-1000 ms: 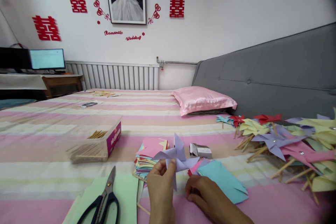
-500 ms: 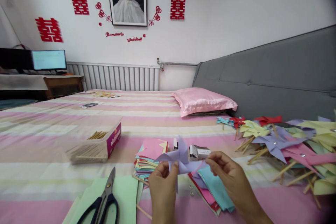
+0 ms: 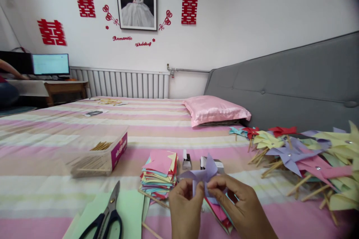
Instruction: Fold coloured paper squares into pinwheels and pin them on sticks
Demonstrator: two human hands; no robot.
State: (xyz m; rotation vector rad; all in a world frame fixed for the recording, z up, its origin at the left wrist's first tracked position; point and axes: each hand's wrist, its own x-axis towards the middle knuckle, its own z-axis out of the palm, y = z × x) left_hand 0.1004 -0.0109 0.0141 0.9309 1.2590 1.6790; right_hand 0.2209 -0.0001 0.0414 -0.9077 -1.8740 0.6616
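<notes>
A purple paper pinwheel is held up between my two hands, its blades folded toward the middle. My left hand pinches it from the left, thumb near its centre. From the right, my right hand closes thumb and fingers on a blade close to the centre. Just behind stand two small boxes, a narrow one and a wider one. To the left lies a stack of coloured paper pieces. More folded coloured paper is partly hidden under my right hand.
Scissors lie on green paper sheets at front left. Behind them is a clear plastic box of wooden sticks. Finished pinwheels pile up at right. Farther back are a pink pillow and, at a desk, another person's arm.
My right hand has moved left, bringing a pinwheel blade in to the centre beside my left thumb. Both hands now meet. The other person's arm has come into view at far left.
</notes>
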